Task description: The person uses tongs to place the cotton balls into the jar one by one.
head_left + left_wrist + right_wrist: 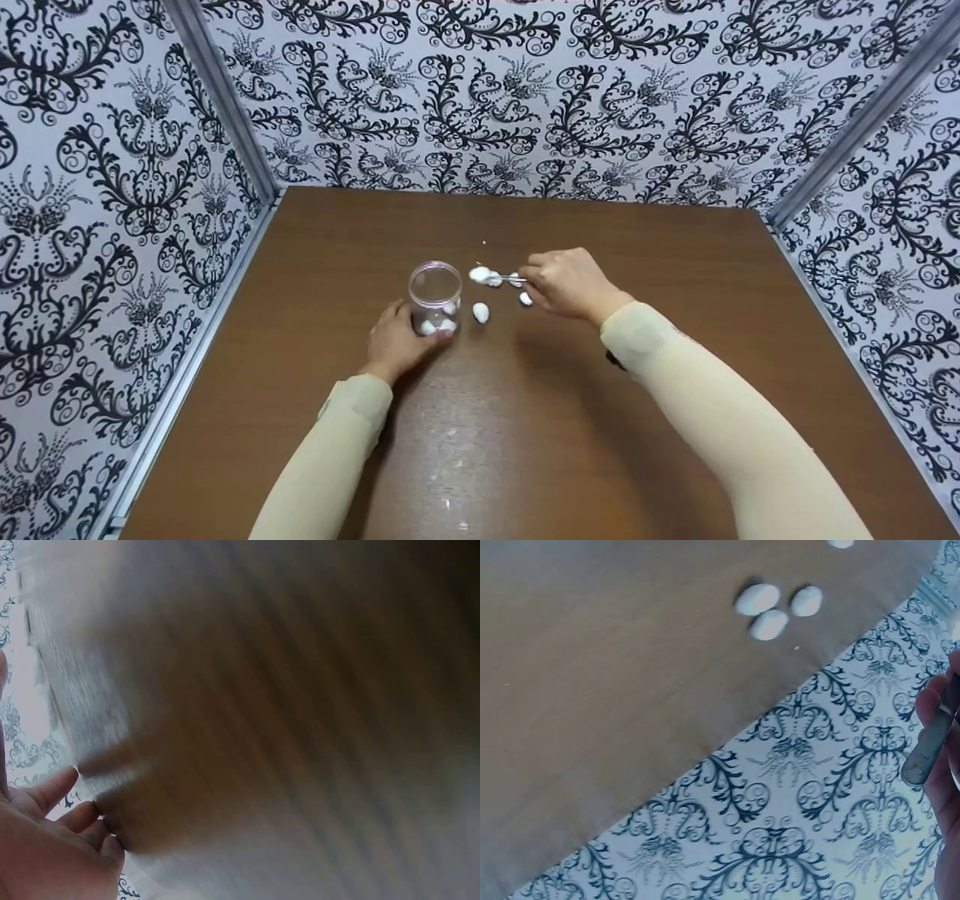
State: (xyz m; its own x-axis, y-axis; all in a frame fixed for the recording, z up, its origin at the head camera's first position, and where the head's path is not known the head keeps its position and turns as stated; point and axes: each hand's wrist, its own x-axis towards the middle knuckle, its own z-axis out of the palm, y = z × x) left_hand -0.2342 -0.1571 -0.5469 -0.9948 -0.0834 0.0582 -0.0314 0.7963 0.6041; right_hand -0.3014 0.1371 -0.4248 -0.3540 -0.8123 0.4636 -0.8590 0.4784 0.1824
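In the head view, my left hand (397, 341) grips a clear jar (435, 289) low on its side, with the thumb across the front. Several white oval pebbles lie inside the jar. The left wrist view shows only part of that hand (64, 832), with the fingertips at a blurred surface. My right hand (566, 283) holds a slim metal utensil (511, 278) by its flat, round-ended handle (922, 754). Its far end points left, overlapping a white pebble (480, 274) beside the jar; I cannot tell whether it carries that pebble.
A loose white pebble (481, 312) lies just right of the jar, and another (526, 298) sits below the right hand. Small crumbs dot the brown tabletop (637, 240). Patterned walls (495, 97) with metal corner posts (225, 97) enclose the table at the back and sides.
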